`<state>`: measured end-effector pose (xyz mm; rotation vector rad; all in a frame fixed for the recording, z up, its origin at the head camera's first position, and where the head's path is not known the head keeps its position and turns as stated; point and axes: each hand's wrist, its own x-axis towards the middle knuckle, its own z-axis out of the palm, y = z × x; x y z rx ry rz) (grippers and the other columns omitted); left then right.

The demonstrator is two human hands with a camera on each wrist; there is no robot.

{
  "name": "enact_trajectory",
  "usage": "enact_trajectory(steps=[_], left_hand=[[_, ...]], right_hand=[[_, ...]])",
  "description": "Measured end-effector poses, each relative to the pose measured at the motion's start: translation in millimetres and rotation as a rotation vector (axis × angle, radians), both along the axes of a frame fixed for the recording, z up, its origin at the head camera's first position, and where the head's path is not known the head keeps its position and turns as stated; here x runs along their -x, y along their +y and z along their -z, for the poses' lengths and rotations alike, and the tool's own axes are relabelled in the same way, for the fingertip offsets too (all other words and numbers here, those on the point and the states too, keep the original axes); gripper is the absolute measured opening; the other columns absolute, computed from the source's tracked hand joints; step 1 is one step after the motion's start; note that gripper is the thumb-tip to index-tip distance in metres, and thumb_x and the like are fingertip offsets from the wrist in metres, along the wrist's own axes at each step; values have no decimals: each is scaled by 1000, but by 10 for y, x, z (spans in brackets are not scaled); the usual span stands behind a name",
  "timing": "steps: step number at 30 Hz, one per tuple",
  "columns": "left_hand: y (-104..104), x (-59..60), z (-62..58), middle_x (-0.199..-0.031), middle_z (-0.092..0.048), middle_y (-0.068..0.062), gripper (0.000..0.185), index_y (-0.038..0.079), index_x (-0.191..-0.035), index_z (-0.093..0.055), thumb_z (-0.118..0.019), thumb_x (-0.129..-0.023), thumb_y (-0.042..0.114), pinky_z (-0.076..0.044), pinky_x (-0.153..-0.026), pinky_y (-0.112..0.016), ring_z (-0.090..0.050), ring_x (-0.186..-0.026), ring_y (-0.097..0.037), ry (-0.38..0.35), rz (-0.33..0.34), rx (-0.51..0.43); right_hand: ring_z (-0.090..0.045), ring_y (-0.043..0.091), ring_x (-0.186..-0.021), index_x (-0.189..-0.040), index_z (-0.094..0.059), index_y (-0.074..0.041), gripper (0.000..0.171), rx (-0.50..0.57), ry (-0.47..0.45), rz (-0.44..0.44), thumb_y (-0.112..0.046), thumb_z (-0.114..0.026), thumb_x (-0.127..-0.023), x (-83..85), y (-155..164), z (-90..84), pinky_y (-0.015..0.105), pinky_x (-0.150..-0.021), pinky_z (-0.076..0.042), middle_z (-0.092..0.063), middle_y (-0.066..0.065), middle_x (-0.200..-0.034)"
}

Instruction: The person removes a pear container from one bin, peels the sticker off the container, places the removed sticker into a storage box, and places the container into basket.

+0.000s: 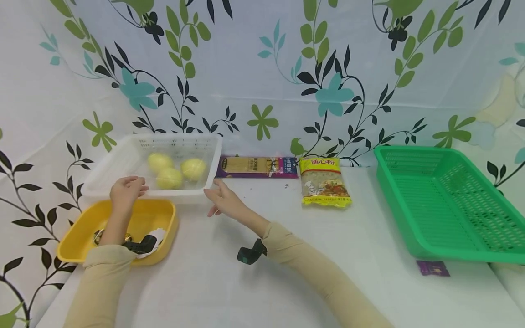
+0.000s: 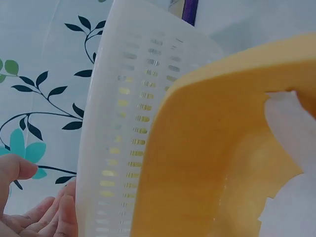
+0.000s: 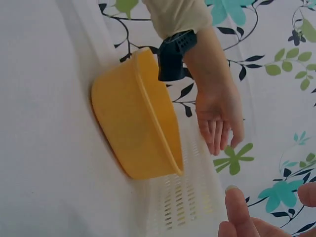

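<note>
A white plastic basket (image 1: 108, 180) holds three yellow roundish fruits (image 1: 169, 178) that look wrapped in clear film. My left hand (image 1: 126, 193) is at the basket's front side, reaching over the yellow basin (image 1: 174, 228), its fingers loosely bent with nothing between them. At the basket's front right corner is my right hand (image 1: 225, 200), fingers relaxed and holding nothing. In the left wrist view, the thumb (image 2: 19, 167) stands apart from the fingers. Whether either hand touches the basket, I cannot tell.
Inside the yellow basin lie a white piece (image 1: 157, 237) and some shiny metallic things. A purple noodle pack (image 1: 256, 167) and a yellow pasta bag (image 1: 325, 182) lie along the back. To the right stands a green basket (image 1: 395, 205), with a small purple packet (image 1: 433, 268) below it.
</note>
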<state>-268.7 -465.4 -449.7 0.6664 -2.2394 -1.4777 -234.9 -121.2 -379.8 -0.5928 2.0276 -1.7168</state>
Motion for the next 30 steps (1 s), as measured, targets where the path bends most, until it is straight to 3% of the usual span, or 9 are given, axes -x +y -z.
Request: enact_trajectory(steps=[3, 6, 10, 13, 15, 17, 19, 26, 30], left_hand=[[374, -199, -318, -89, -64, -6, 49, 1, -115, -50, -58, -83, 38, -43, -45, -19, -59, -63, -5, 13, 3, 81], [738, -399, -665, -98, -62, -15, 46, -2, -118, -50, -51, -87, 32, -44, -57, -22, -57, -64, -3, -31, -4, 120], [731, -345, -631, -98, -62, -11, 45, 4, -117, -52, -47, -88, 38, -44, -62, -27, -57, -68, -6, -44, -5, 146], [565, -224, -435, -85, -64, 0, 39, 10, -108, -56, -50, -86, 42, -46, -54, -35, -60, -66, -7, -6, -10, 152], [611, -270, -475, -82, -65, -2, 36, 10, -106, -57, -49, -87, 39, -46, -52, -39, -61, -63, -11, -6, -20, 154], [532, -245, -381, -71, -63, 5, 32, 12, -99, -59, -52, -85, 40, -44, -47, -43, -60, -55, -11, 35, 21, 173], [609, -306, -413, -67, -62, 4, 30, 12, -97, -60, -54, -85, 39, -43, -45, -40, -59, -51, -14, 75, 78, 190], [1321, -776, -894, -76, -62, -15, 38, 0, -98, -60, -52, -87, 35, -42, -50, -23, -59, -55, -20, 135, 223, 316], [1522, -901, -910, -74, -62, -12, 32, -1, -96, -61, -51, -88, 29, -43, -46, -23, -59, -58, -25, 173, 273, 341]], right_hand=[[-62, 20, -62, -141, -19, -8, 58, 1, 31, -23, -32, -44, -95, -64, 99, 2, 28, -61, -49, -55, 12, -119], [-62, 18, -65, -141, -19, -9, 58, -35, 34, -42, -34, -43, -94, -96, 229, 15, 28, -63, -49, -52, 11, -122], [-62, 20, -72, -140, -21, -5, 57, -105, 5, -105, -31, -43, -95, -167, 453, -8, 29, -69, -49, -49, 14, -126], [-62, 20, -75, -139, -24, -5, 54, -141, 3, -150, -29, -44, -95, -213, 606, 18, 29, -69, -49, -51, 14, -123], [-62, 17, -74, -139, -27, -7, 52, -155, 26, -171, -29, -45, -95, -219, 685, 77, 28, -69, -49, -53, 12, -120], [-62, 15, -74, -137, -30, -7, 49, -158, 64, -186, -27, -45, -95, -246, 768, 89, 27, -69, -49, -53, 12, -120], [-62, 14, -75, -137, -33, -9, 47, -161, 99, -191, -25, -45, -95, -277, 847, 88, 27, -69, -49, -53, 11, -120], [-61, 14, -76, -133, -38, -8, 42, -150, 155, -185, -23, -46, -95, -376, 1062, 64, 27, -69, -48, -56, 10, -114], [-62, 18, -76, -132, -39, -7, 41, -165, 176, -178, -21, -46, -94, -419, 1173, 100, 27, -68, -48, -57, 10, -112]])
